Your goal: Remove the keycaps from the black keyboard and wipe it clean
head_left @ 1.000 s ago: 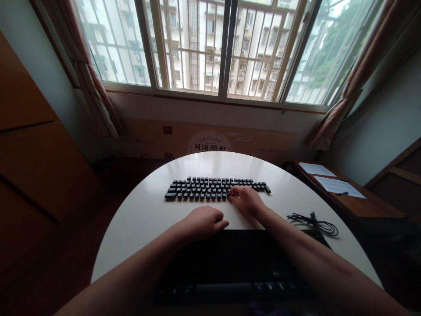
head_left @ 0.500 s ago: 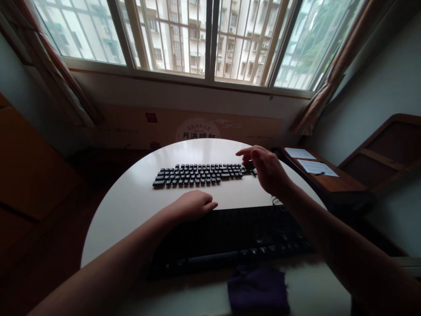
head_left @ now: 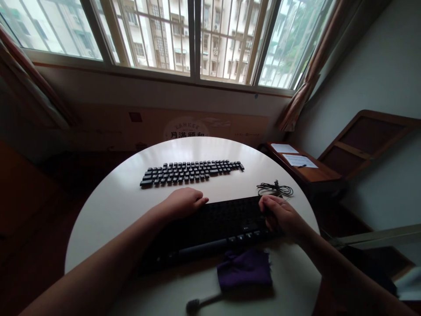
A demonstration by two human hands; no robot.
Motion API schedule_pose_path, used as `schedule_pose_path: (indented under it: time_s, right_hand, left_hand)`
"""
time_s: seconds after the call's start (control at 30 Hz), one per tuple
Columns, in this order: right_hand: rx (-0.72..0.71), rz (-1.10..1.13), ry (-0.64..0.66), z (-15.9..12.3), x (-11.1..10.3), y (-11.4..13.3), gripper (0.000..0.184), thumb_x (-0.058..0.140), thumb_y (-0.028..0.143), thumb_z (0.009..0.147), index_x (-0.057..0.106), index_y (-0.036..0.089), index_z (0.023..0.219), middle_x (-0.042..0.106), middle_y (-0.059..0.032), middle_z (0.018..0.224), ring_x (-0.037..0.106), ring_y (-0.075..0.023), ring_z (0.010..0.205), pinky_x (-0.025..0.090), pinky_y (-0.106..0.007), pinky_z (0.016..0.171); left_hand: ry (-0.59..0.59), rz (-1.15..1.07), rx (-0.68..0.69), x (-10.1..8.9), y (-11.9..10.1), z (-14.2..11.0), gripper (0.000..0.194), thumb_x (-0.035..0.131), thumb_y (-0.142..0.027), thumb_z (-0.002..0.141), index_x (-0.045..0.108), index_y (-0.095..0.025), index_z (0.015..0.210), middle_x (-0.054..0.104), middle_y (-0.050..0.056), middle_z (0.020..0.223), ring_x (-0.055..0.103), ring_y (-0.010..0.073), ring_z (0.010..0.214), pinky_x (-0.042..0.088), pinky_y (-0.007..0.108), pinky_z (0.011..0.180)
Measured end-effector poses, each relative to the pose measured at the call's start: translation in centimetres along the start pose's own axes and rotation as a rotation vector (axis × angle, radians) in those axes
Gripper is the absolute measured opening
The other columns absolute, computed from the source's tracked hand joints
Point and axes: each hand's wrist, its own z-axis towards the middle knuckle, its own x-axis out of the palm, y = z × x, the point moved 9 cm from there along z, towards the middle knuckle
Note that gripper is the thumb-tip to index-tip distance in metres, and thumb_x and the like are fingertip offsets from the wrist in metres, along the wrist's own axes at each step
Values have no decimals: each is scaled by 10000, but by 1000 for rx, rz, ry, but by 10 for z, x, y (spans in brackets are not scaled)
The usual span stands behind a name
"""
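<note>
You have your left hand (head_left: 184,202) over the far edge of the keyboard (head_left: 220,217), loosely curled with its thumb pointing towards your other hand; its fingers are mostly hidden, so I cannot tell whether it grips the board or only rests there. Your right hand (head_left: 279,215) is at the board's right end, fingers bent and drawn in towards the thumb, and what they pinch, if anything, is too dark to make out. The keyboard lies across the table (head_left: 98,219), reaching from under your left hand to your right one, and the loose keycaps (head_left: 187,172) sit in close rows beyond your left hand, apart from the board. Along the side nearest you, a line of keys (head_left: 243,237) shows on the board between your hands. I judge the step in hand to be close work on single keys at the right end, with your left hand steadying. The next move seems to call for a sure fingertip hold on one small part and a light press from your left hand. The cable (head_left: 276,189) is coiled just beyond your right hand, while the cloth (head_left: 245,270) and brush (head_left: 208,301) lie nearer you.
</note>
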Motion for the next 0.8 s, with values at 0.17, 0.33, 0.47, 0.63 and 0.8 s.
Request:
schedule_pose_path:
  time_s: [0.17,0.33,0.47,0.63,0.8]
  right_hand:
    - [14,-33,-108,0,2,-9,450,522,608,850,432,220,640,346,85,485,333,-70,326,274,-197,332]
    - [15,-40,-151,2,0,-16,441,476,618,872,409,242,651,261,91,457,236,-87,342,191,-216,336]
    - [3,-104,-137,3,1,-14,444,453,597,894,416,235,641,294,66,497,259,-102,405,205,-229,378]
    - [-86,-238,-107,-2,8,-6,450,395,549,943,419,231,625,335,42,522,307,-124,448,254,-256,420]
    - [-265,-461,-161,-17,11,4,483,325,492,1000,446,220,620,400,22,524,368,-135,479,300,-266,470]
  left_hand:
    - [-5,14,13,3,1,1,450,388,-489,947,672,-195,759,715,96,837,617,244,759,393,309,650]
    - [12,12,11,4,1,2,443,380,-485,949,656,-195,760,716,91,853,612,235,758,366,306,631]
    - [21,1,10,4,2,2,439,381,-489,948,648,-197,758,713,86,851,606,232,750,360,307,626]
    - [28,-12,5,5,3,3,440,383,-496,949,642,-196,756,706,81,836,601,229,739,361,302,610]
    - [38,5,0,7,2,4,436,387,-492,952,644,-196,759,707,77,839,608,231,750,370,299,615]
